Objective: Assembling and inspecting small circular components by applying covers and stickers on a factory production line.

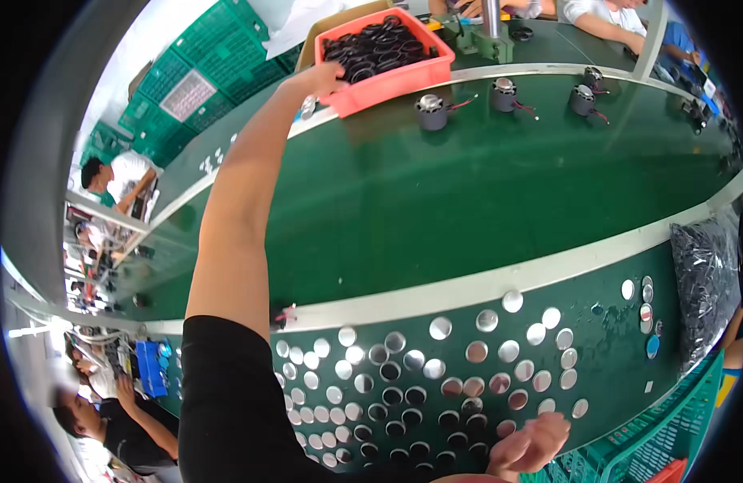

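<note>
My left arm stretches across the green bench to a coral-pink plastic bin [379,95] heaped with black rings [379,48]. At the bin's near left corner, my left hand [319,79] has its bent fingers at the edge of the heap; whatever they grip is hidden. My right hand [534,444] is low on the right, above the near work surface, its fingers curled together; I cannot make out anything in them. Beside and left of it lie many round caps [433,369], some showing shiny silver tops and others dark insides.
Several motor-like cylinders [432,113] with red and black wires stand on the far green belt [436,201]. A pale rail [468,291] divides it from the near surface. At right are a filled plastic bag [705,282] and a green crate [661,431]. Co-workers sit around.
</note>
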`<state>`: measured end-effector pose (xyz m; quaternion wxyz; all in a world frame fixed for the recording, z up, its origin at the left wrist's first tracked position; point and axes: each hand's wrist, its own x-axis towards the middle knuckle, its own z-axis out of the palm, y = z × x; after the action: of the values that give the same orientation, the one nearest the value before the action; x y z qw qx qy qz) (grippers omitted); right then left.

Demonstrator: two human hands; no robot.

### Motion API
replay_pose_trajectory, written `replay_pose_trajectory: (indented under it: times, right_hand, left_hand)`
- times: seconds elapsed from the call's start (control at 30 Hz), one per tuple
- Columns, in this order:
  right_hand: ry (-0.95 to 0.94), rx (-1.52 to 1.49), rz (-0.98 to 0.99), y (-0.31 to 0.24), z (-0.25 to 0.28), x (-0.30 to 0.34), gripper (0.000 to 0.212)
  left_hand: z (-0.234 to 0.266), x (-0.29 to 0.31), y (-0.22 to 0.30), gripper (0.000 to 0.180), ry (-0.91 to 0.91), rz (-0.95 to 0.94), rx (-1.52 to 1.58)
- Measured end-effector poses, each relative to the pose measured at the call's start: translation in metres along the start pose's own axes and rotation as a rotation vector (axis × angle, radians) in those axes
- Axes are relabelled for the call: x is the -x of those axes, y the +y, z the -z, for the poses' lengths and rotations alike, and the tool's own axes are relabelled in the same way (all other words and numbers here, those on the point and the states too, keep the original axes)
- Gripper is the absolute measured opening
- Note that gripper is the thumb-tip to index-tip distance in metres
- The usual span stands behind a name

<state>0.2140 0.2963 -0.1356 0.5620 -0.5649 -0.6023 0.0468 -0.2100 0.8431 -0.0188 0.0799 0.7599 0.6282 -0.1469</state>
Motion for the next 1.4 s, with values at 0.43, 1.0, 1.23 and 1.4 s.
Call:
replay_pose_trajectory:
  times: [0.43, 1.0, 1.23, 1.4]
  right_hand:
    - [-0.097, -0.325, -0.035, -0.005, -0.028, -0.041, 0.013]
    - [0.13, -0.327, 0.303, -0.001, -0.028, -0.007, 0.017]
    - [-0.457, -0.455, 0.29, -0.135, -0.014, -0.011, 0.027]
    - [-0.734, -0.582, 0.131, -0.203, -0.024, 0.045, 0.03]
  left_hand:
    - [-0.022, -0.058, -0.012, 0.036, 0.339, -0.063, 0.459]
    - [-0.009, 0.177, 0.074, 0.025, 0.76, -0.146, 0.928]
    - [-0.147, 0.534, 0.214, 0.037, 0.509, 0.124, 1.382]
    - [-0.211, 0.621, 0.268, 0.043, 0.729, 0.257, 1.607]
